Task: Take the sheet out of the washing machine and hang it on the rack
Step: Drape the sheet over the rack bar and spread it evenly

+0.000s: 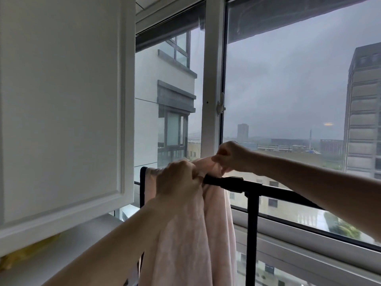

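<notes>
A pale pink sheet (208,234) hangs in long folds over the top bar of a black rack (252,205) in front of the window. My left hand (179,180) grips a bunch of the sheet on the bar, near the rack's left end. Just to the right and a little higher, my right hand (231,155) pinches a raised fold of the sheet above the bar. The washing machine is out of view.
A white cabinet door (61,104) stands open on the left, close to the rack's left post. A large window with a white frame (213,79) runs behind the rack. Something yellow (31,252) lies on the shelf under the cabinet.
</notes>
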The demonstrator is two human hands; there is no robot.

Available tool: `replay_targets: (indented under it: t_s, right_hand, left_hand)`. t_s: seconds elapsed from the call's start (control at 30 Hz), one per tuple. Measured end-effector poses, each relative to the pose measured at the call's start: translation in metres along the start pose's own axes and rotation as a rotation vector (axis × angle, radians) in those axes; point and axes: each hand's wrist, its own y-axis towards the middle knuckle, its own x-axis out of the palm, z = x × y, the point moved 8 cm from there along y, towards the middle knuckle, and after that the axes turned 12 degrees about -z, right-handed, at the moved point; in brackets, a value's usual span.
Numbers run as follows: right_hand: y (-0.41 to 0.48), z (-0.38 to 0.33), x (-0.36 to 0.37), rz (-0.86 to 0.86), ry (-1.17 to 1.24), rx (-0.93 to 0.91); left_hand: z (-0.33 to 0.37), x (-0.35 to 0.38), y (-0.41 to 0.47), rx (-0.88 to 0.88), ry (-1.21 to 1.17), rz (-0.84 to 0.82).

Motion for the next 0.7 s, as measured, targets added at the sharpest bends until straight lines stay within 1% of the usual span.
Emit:
replay_targets:
  t_s: [0.1, 0.23, 0.33, 0.43, 0.5, 0.6, 0.63, 0.7]
  right_hand:
    - [0.0, -0.01, -0.014, 0.027, 0.024, -0.03]
    - [-0.006, -0.023, -0.045, 0.141, -0.006, -0.061]
    - [-0.009, -0.028, -0.054, 0.153, 0.109, -0.077]
    - [-0.01, -0.034, -0.058, 0.144, 0.279, -0.121]
    - [-0.01, -0.035, -0.062, 0.161, 0.329, -0.156]
    - [-0.007, -0.027, -0.055, 0.165, 0.286, -0.18]
    - [-0.004, -0.02, -0.047, 0.13, 0.259, -0.165]
    - [-0.001, -0.006, -0.027, -0.025, 0.207, -0.092]
  left_hand:
    - [-0.002, -0.018, 0.006, -0.023, -0.099, 0.018]
    - [-0.004, -0.052, 0.012, 0.031, -0.178, 0.16]
    - [0.001, -0.077, 0.016, 0.054, -0.194, 0.254]
    - [0.006, -0.09, 0.021, 0.045, -0.252, 0.29]
    - [0.006, -0.09, 0.025, 0.024, -0.321, 0.291]
    - [0.002, -0.078, 0.032, -0.046, -0.46, 0.232]
    - [-0.001, -0.071, 0.034, -0.071, -0.505, 0.204]
    - [-0.009, -0.057, 0.035, -0.128, -0.626, 0.142]
